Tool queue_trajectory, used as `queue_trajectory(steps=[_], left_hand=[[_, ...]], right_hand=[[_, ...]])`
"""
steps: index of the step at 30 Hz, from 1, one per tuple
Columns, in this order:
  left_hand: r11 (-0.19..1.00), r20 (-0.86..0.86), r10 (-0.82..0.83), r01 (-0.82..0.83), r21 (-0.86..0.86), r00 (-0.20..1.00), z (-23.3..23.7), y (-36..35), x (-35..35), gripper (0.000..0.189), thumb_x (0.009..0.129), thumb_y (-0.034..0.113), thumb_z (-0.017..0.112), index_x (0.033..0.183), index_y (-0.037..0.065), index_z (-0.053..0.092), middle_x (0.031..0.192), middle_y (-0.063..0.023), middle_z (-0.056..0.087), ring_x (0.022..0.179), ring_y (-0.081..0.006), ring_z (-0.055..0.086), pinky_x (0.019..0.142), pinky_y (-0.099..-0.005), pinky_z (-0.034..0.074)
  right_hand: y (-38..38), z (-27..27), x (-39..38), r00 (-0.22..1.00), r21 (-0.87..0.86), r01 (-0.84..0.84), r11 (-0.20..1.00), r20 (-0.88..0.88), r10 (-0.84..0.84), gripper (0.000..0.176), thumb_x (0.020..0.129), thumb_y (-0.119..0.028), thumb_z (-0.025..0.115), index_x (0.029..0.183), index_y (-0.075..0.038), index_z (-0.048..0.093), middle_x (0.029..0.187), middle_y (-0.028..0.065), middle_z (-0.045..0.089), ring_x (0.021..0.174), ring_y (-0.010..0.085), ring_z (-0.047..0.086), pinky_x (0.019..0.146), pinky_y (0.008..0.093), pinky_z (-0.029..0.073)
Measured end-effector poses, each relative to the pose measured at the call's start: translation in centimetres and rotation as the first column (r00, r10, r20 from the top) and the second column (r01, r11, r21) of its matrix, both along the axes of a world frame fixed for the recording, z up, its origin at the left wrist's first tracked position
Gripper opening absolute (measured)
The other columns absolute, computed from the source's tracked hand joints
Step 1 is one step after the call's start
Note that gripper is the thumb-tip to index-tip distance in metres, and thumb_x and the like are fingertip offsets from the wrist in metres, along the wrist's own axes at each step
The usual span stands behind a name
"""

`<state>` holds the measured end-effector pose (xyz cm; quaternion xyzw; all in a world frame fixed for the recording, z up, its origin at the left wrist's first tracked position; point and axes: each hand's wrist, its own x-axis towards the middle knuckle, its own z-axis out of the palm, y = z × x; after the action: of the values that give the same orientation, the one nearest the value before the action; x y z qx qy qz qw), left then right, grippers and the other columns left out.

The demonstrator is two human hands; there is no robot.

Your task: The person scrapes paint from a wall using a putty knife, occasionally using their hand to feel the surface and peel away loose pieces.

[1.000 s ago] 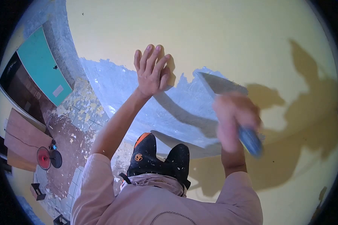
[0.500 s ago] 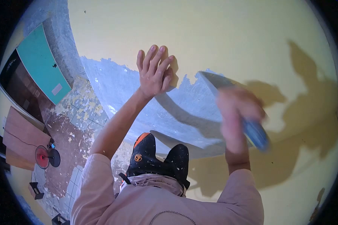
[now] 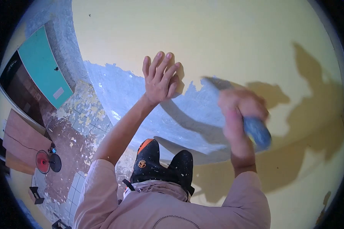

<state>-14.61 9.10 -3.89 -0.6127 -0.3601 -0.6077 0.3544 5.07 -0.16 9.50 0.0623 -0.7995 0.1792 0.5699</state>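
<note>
My left hand (image 3: 159, 84) lies flat against the wall with its fingers spread, where yellow paint (image 3: 218, 34) borders a bared grey-blue patch (image 3: 141, 110). It holds nothing. To the right, my right hand (image 3: 244, 107) is wrapped round the blue handle of a scraper (image 3: 258, 132). The scraper's thin blade, smeared by motion, points up and left to the ragged paint edge. Whether its tip touches the wall is hard to tell.
Pale paint flakes (image 3: 88, 110) litter the tiled floor at left. A red and black fan (image 3: 43, 162) stands there, near a leaning brown board (image 3: 25, 133) and a green door (image 3: 44, 68). Below me, my black trousers (image 3: 149, 160) are speckled with flakes.
My right hand and the scraper have shifted slightly up and left along the paint edge. My left hand keeps its place on the wall, while the whole view has moved a little.
</note>
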Motion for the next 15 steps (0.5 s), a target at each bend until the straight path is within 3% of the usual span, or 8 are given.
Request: queue_trajectory(steps=[2,3,4,6,7,10,11,15], left_hand=[[1.000,-0.024,0.011,-0.012,-0.020,1.000,-0.4,-0.3,0.2,0.043,0.078,0.017,0.051,0.121,0.011,0.055,0.137,-0.0146,0.044,0.131,-0.0347,0.035,0.111,-0.0535,0.013],[0.999,-0.048,0.038,-0.039,-0.016,0.998,-0.1,0.0,-0.2,0.043,0.078,0.015,0.051,0.121,0.009,0.053,0.138,-0.0165,0.043,0.132,-0.0361,0.033,0.111,-0.0531,0.013],[0.999,-0.045,0.046,-0.046,-0.005,0.998,0.2,0.2,-0.3,0.043,0.078,0.015,0.051,0.121,0.009,0.053,0.138,-0.0165,0.043,0.132,-0.0361,0.033,0.111,-0.0531,0.013],[1.000,-0.044,0.019,-0.019,0.006,0.999,0.1,0.0,-0.1,0.043,0.078,0.015,0.051,0.121,0.009,0.053,0.137,-0.0163,0.043,0.133,-0.0358,0.033,0.111,-0.0531,0.013],[1.000,0.001,0.000,0.000,0.005,1.000,0.0,0.0,0.0,0.043,0.078,0.019,0.053,0.120,0.013,0.057,0.137,-0.0125,0.046,0.130,-0.0333,0.037,0.111,-0.0538,0.014],[1.000,-0.047,0.017,-0.017,0.004,0.999,0.0,0.0,-0.2,0.044,0.078,0.014,0.051,0.122,0.010,0.053,0.138,-0.0153,0.042,0.133,-0.0350,0.033,0.112,-0.0531,0.013],[1.000,-0.047,0.015,-0.015,0.005,0.999,0.0,0.0,-0.2,0.044,0.078,0.014,0.051,0.122,0.010,0.053,0.138,-0.0153,0.042,0.133,-0.0350,0.033,0.112,-0.0531,0.013],[1.000,0.003,-0.012,0.012,-0.007,1.000,-0.2,0.1,-0.1,0.045,0.077,0.017,0.053,0.122,0.014,0.056,0.137,-0.0119,0.045,0.131,-0.0322,0.037,0.111,-0.0532,0.014]], right_hand=[[0.6,-0.9,-1.2,0.964,-0.123,0.266,0.956,0.025,-0.265,0.022,0.069,0.001,0.065,0.068,-0.008,0.046,0.051,0.0021,0.049,0.040,0.0163,0.045,0.042,0.0282,0.039],[-1.6,1.1,-0.7,0.866,0.243,0.465,0.851,0.076,-0.494,0.024,0.067,0.003,0.067,0.067,-0.009,0.046,0.053,0.0030,0.051,0.045,0.0177,0.051,0.047,0.0300,0.043],[-1.4,1.0,-0.2,0.869,0.254,0.458,0.852,0.073,-0.489,0.024,0.067,0.003,0.067,0.067,-0.009,0.046,0.053,0.0030,0.051,0.045,0.0177,0.051,0.047,0.0300,0.043],[-1.3,0.7,0.2,0.986,-0.052,-0.139,0.989,0.082,0.143,0.026,0.065,0.002,0.070,0.068,-0.009,0.047,0.057,0.0026,0.054,0.053,0.0201,0.057,0.055,0.0312,0.046],[-2.4,1.1,-0.4,0.888,0.156,0.411,0.898,0.154,-0.433,0.026,0.064,0.002,0.070,0.068,-0.010,0.047,0.058,0.0024,0.052,0.055,0.0213,0.056,0.057,0.0324,0.046],[-1.9,1.2,0.4,0.944,0.099,0.264,0.959,0.177,-0.278,0.027,0.064,0.002,0.070,0.066,-0.010,0.046,0.058,0.0025,0.051,0.054,0.0226,0.054,0.059,0.0324,0.046],[-3.0,1.1,1.1,0.976,-0.043,0.157,0.987,0.159,-0.148,0.028,0.063,0.003,0.070,0.064,-0.010,0.045,0.057,0.0031,0.051,0.055,0.0233,0.055,0.060,0.0327,0.046],[-2.1,1.1,0.2,0.904,0.086,0.262,0.961,0.326,-0.276,0.027,0.063,0.005,0.067,0.064,-0.010,0.045,0.055,0.0021,0.047,0.050,0.0213,0.052,0.055,0.0337,0.045]])
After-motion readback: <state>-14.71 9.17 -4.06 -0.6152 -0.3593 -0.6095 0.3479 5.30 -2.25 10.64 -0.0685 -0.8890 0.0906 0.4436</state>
